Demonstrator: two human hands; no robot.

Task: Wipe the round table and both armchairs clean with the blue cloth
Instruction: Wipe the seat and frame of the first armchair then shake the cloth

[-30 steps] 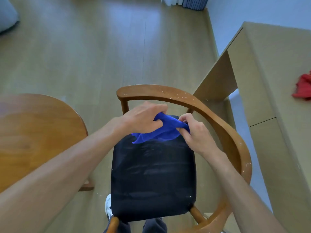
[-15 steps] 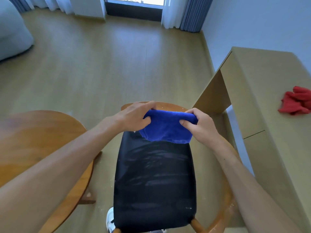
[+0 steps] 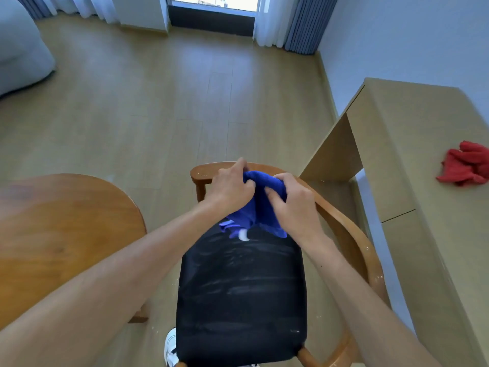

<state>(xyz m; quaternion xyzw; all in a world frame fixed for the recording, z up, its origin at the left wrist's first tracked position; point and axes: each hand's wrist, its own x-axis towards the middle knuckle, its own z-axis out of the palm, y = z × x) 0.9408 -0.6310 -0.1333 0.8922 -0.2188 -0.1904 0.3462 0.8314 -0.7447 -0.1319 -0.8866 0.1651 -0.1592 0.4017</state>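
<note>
- The floor (image 3: pixel 148 107) is pale wood planks, with a window (image 3: pixel 214 1) and grey-blue curtains (image 3: pixel 301 25) at 12 o'clock and a grey soft furnishing (image 3: pixel 18 54) at 10 o'clock.
- A round wooden bench (image 3: pixel 60 234) sits at 9 o'clock; a light-wood desk bench (image 3: pixel 412 160) runs along the wall at 3 o'clock, carrying a crumpled red cloth (image 3: pixel 468 165).
- The armchair (image 3: pixel 341 229), with curved wooden back rail and black seat streaked with pale smears, stands at centre.
- The blue cloth (image 3: pixel 260 205) hangs bunched above the seat's far edge, in front of the back rail.
- The left hand (image 3: pixel 230 188) and right hand (image 3: pixel 293 205) both clench the cloth, fingers (image 3: pixel 272 193) curled into its folds.
- Half a second ago the cloth was stretched flat between the hands; now the hands are together and it is gathered into a wad.
</note>
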